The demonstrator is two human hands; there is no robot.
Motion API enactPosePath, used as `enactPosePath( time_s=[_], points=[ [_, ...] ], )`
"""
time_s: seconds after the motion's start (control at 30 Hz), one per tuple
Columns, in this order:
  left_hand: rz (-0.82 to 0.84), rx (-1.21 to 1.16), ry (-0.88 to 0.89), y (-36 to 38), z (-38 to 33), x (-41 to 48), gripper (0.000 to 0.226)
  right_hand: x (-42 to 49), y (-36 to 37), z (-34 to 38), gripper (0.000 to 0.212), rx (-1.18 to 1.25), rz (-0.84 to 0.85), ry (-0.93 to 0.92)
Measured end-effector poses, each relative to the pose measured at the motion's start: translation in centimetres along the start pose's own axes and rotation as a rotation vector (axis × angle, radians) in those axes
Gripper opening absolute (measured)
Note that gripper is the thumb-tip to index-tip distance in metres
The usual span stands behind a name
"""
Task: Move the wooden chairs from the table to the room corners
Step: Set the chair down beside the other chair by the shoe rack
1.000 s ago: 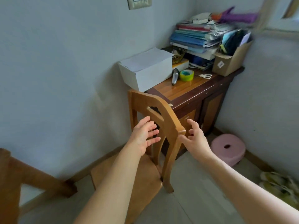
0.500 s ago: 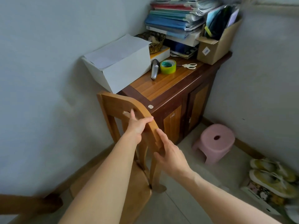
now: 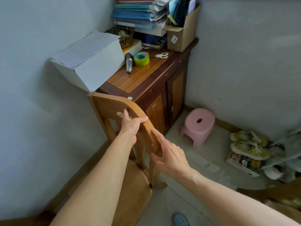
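Observation:
A light wooden chair [image 3: 110,106] stands in the room corner, its back against the front left corner of a dark wooden cabinet [image 3: 146,82]. My left hand [image 3: 132,126] grips the curved top rail of the backrest, fingers through the handle slot and thumb over the top. My right hand [image 3: 169,156] wraps around the right post of the backrest just below the rail. The chair's seat [image 3: 130,190] lies under my left forearm, partly hidden.
The cabinet top holds a white box [image 3: 91,59], a green tape roll [image 3: 141,59], scissors [image 3: 161,55], stacked books and a cardboard box [image 3: 180,36]. A pink stool [image 3: 197,126] and several shoes [image 3: 249,145] sit on the floor at right. Walls close in left and behind.
Both hands went from open and apart near the backrest to gripping it. The view has swung down and right, and the chair now sits closer to the cabinet.

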State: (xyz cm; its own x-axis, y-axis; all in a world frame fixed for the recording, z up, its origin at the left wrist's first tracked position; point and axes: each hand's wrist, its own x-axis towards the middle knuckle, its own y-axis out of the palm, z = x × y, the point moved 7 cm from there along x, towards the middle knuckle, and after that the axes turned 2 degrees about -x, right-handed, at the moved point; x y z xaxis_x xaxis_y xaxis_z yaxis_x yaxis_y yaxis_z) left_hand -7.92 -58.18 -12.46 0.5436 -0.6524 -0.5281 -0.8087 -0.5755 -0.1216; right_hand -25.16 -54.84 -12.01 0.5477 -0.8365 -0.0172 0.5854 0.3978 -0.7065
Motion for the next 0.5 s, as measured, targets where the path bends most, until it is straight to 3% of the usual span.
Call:
enactPosePath(
  time_s=[0.17,0.5],
  points=[
    [0.058,0.12,0.038,3.2,1.6,-3.3,0.1,-4.8,-1.7,-1.6,0.083,0.037,-0.04,0.042],
    [0.18,0.131,0.098,10.6,3.7,-9.0,0.105,-11.7,-7.5,-5.0,0.08,-0.043,-0.136,0.078]
  ],
)
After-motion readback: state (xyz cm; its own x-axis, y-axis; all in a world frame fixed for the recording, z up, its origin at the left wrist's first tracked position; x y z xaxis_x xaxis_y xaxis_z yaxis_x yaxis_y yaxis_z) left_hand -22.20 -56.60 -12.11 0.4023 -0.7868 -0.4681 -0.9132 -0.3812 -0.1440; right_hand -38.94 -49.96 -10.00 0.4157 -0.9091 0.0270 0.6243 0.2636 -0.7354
